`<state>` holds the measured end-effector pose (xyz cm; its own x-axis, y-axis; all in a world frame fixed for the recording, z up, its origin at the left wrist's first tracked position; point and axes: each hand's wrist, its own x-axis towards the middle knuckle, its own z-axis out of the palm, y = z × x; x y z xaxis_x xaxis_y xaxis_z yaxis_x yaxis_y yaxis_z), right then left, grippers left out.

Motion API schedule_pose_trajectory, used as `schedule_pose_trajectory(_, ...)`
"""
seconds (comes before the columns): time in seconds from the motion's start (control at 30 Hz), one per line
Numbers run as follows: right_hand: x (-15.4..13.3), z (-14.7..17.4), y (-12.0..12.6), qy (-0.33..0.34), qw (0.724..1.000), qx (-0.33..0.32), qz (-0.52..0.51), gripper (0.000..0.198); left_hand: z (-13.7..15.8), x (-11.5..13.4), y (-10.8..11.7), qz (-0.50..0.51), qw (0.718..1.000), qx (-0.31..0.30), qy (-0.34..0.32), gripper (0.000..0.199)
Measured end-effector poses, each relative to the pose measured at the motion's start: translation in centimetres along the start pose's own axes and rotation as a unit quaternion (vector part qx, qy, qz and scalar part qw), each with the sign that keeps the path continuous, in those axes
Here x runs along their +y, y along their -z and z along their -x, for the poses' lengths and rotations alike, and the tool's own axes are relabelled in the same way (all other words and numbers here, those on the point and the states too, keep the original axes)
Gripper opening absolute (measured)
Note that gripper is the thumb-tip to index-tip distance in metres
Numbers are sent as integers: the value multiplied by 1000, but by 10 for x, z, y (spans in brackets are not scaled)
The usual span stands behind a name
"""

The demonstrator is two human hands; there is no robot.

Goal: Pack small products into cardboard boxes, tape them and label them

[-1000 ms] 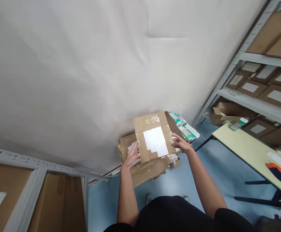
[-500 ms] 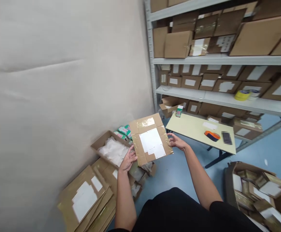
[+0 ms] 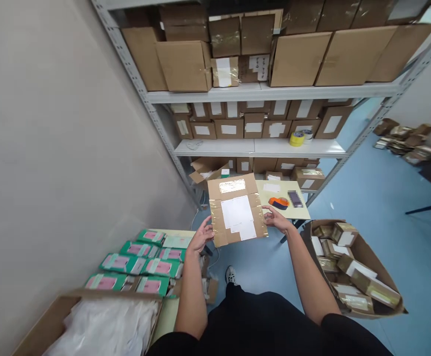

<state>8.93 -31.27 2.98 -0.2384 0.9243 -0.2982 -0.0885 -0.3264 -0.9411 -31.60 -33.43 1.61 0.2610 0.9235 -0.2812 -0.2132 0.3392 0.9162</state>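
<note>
One carton (image 3: 237,210) (shelves (image 3: 230,147) now behind it)

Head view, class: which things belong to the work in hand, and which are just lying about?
Belongs to the work:
taped cardboard piece, held by the left grip and right grip

Apparently just lying about:
green-and-pink boxes
yellow tape roll
orange-and-navy object
open carton of taped boxes

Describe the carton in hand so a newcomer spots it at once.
Start at the metal shelving unit, then the pale table before it. Hiding that table's left end is a brown carton with stepped white labels; unlike the shelved boxes, it's held between the left hand and right hand.
</note>
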Motion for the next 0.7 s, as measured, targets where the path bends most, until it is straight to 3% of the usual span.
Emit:
schedule_pose_trajectory(0.2,-15,-53,7,2,995,96,17,72,-107,29,19,-19,998,-56,26,103)
schedule_pose_trajectory(0.4,-14,-104,3,2,989,148,7,74,-176,48,36,-44,997,-48,39,93)
schedule_pose_trajectory(0.57,-4,-139,14,-19,985,172,6,75,-220,41,39,-61,997,-33,32,82)
schedule_pose_trajectory(0.7,14,-168,36,-29,984,175,-8,75,-251,23,30,-97,995,21,28,77)
